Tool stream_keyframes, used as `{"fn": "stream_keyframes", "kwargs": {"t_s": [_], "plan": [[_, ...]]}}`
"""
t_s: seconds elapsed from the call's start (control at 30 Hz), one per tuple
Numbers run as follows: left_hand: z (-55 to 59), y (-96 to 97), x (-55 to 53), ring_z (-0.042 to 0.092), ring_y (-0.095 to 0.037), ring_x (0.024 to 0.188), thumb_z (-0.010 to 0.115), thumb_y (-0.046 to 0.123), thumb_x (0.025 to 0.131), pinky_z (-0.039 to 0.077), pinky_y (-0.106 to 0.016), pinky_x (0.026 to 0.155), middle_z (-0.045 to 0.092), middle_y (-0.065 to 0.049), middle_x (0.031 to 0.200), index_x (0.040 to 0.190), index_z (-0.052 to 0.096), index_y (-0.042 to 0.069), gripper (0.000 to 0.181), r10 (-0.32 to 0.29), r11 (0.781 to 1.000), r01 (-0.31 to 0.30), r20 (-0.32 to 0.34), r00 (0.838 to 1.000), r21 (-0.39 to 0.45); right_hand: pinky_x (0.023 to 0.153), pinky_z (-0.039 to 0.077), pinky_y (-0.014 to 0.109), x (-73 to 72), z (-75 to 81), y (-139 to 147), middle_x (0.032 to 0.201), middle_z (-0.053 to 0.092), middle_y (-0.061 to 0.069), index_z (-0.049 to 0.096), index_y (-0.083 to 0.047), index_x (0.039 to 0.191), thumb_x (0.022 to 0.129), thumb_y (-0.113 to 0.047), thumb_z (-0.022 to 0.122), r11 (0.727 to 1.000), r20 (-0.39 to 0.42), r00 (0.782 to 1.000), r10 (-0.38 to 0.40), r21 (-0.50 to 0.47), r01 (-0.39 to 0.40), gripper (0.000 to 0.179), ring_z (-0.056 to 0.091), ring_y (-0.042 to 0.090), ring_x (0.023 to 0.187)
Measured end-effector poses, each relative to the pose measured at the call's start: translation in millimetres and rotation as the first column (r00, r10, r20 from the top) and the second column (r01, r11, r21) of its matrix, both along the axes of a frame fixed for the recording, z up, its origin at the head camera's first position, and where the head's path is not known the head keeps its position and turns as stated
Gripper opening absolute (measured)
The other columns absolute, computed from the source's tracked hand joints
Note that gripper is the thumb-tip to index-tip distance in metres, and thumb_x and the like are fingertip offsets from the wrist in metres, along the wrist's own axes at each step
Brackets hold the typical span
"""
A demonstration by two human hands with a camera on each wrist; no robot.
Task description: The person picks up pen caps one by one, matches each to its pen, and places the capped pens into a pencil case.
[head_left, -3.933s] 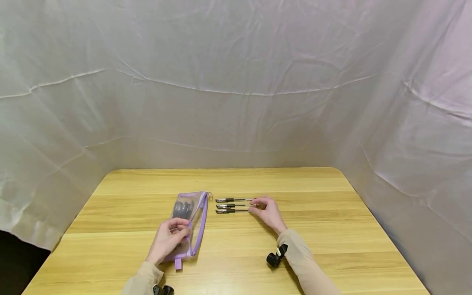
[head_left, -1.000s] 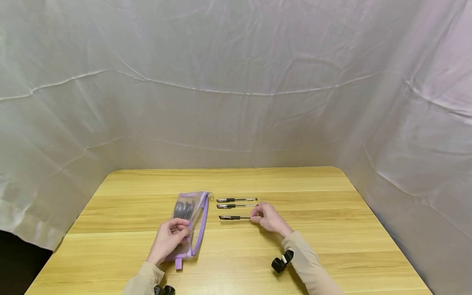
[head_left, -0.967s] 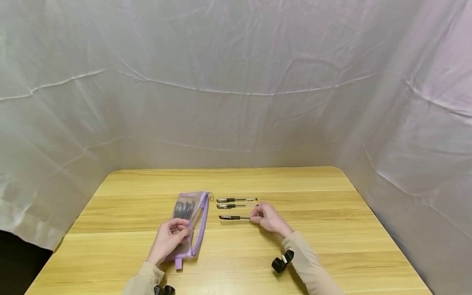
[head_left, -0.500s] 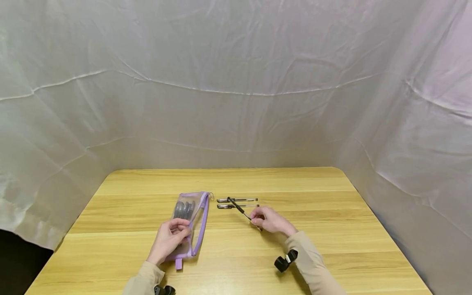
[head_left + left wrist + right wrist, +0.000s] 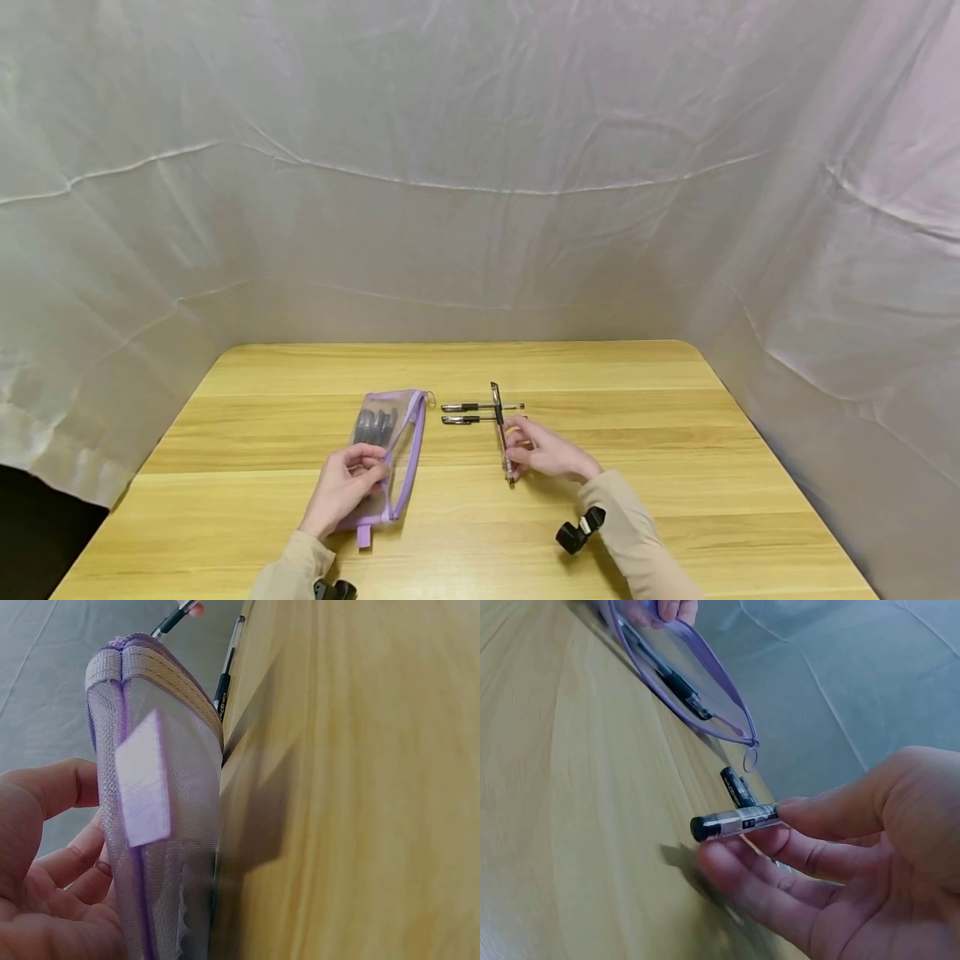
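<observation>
My left hand (image 5: pixel 341 492) pinches the upper side of a purple-edged mesh zip pouch (image 5: pixel 411 467), and its mouth gapes toward the right. Several dark-gripped pens (image 5: pixel 375 425) show through the mesh. To the right, my right hand (image 5: pixel 551 454) holds a clear gel pen (image 5: pixel 497 408) with black ends between thumb and fingers. Seen from the head, that pen points away from me, above two more gel pens lying side by side, a far pen (image 5: pixel 470 407) and a near pen (image 5: pixel 459 420). In the right wrist view, the thumb presses the held pen (image 5: pixel 731 823) near one end.
Everything sits on a light wooden table (image 5: pixel 600 375) with rounded far corners. Grey cloth (image 5: pixel 480 250) hangs behind it and along both sides. A small ring (image 5: pixel 430 399) hangs from the pouch's far corner. Each wrist wears a black camera (image 5: pixel 573 536).
The right hand has lifted the nearest of three pens from the table, drawn it toward me and turned it from crosswise to pointing away. The left hand and pouch have stayed put.
</observation>
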State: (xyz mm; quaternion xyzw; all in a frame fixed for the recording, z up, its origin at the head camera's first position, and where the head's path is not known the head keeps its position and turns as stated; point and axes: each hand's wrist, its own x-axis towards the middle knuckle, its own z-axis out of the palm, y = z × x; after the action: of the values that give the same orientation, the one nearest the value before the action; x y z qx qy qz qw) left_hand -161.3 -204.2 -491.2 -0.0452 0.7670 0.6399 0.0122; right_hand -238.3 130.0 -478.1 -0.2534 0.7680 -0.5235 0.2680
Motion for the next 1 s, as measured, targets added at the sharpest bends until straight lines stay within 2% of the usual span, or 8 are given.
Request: {"fn": "stream_keyframes", "kwargs": {"t_s": [0.13, 0.33, 0.47, 0.6, 0.77, 1.0], "plan": [[-0.1, 0.1, 0.0, 0.062, -0.007, 0.064, 0.069, -0.002, 0.087, 0.059, -0.024, 0.061, 0.067, -0.008, 0.086, 0.111, 0.065, -0.011, 0.026, 0.002, 1.000, -0.002, 0.003, 1.000, -0.004, 0.080, 0.063, 0.040, 0.4, -3.4, -5, 0.105, 0.060, 0.020, 0.030, 0.014, 0.137, 0.098, 0.004, 0.052, 0.995, 0.146, 0.989, 0.008, -0.104, 0.008, 0.046, 0.068, 0.021, 0.080], [0.2, 0.1, -0.5, 0.062, -0.007, 0.063, 0.070, -0.002, 0.087, 0.059, -0.024, 0.060, 0.068, -0.010, 0.086, 0.111, 0.065, -0.011, 0.026, -0.002, 1.000, 0.002, -0.016, 1.000, -0.013, 0.079, 0.064, 0.042, 2.8, -9.0, -21, 0.111, 0.065, 0.028, 0.035, 0.012, 0.138, 0.095, 0.001, 0.059, 0.986, 0.257, 0.966, -0.035, -0.149, 0.075, 0.050, 0.070, 0.022, 0.078], [0.5, 0.0, -0.6, 0.062, -0.007, 0.063, 0.070, -0.002, 0.087, 0.059, -0.024, 0.060, 0.069, -0.011, 0.087, 0.111, 0.065, -0.011, 0.026, -0.008, 1.000, 0.008, -0.033, 0.999, -0.014, 0.075, 0.064, 0.039, 5.4, -10.7, -34, 0.108, 0.068, 0.024, 0.037, 0.010, 0.139, 0.093, -0.001, 0.063, 0.973, 0.333, 0.939, -0.089, -0.170, 0.153, 0.054, 0.071, 0.021, 0.074], [0.7, -0.2, -1.1, 0.062, -0.006, 0.063, 0.070, -0.002, 0.087, 0.059, -0.025, 0.060, 0.069, -0.013, 0.088, 0.111, 0.065, -0.011, 0.026, -0.012, 1.000, 0.012, -0.047, 0.999, -0.011, 0.071, 0.064, 0.035, 6.6, -11.1, -51, 0.105, 0.069, 0.022, 0.035, 0.011, 0.140, 0.092, 0.001, 0.064, 0.960, 0.376, 0.921, -0.103, -0.204, 0.191, 0.057, 0.070, 0.019, 0.071], [0.2, 0.5, -2.0, 0.062, -0.006, 0.062, 0.070, -0.002, 0.087, 0.059, -0.025, 0.059, 0.070, -0.014, 0.088, 0.111, 0.065, -0.011, 0.026, -0.014, 1.000, 0.013, -0.055, 0.998, -0.015, 0.069, 0.064, 0.033, 9.7, -9.1, -75, 0.104, 0.069, 0.024, 0.035, 0.012, 0.139, 0.092, 0.004, 0.063, 0.956, 0.417, 0.905, -0.085, -0.221, 0.192, 0.056, 0.070, 0.018, 0.068], [0.5, 1.7, -1.8, 0.062, -0.006, 0.062, 0.070, -0.002, 0.087, 0.059, -0.026, 0.060, 0.070, -0.014, 0.089, 0.111, 0.065, -0.011, 0.026, -0.014, 1.000, 0.013, -0.053, 0.998, -0.019, 0.065, 0.063, 0.030, 10.9, -10.3, -104, 0.094, 0.068, 0.016, 0.043, 0.010, 0.132, 0.089, 0.007, 0.064, 0.955, 0.430, 0.895, -0.115, -0.202, 0.219, 0.048, 0.069, 0.018, 0.064]]}}
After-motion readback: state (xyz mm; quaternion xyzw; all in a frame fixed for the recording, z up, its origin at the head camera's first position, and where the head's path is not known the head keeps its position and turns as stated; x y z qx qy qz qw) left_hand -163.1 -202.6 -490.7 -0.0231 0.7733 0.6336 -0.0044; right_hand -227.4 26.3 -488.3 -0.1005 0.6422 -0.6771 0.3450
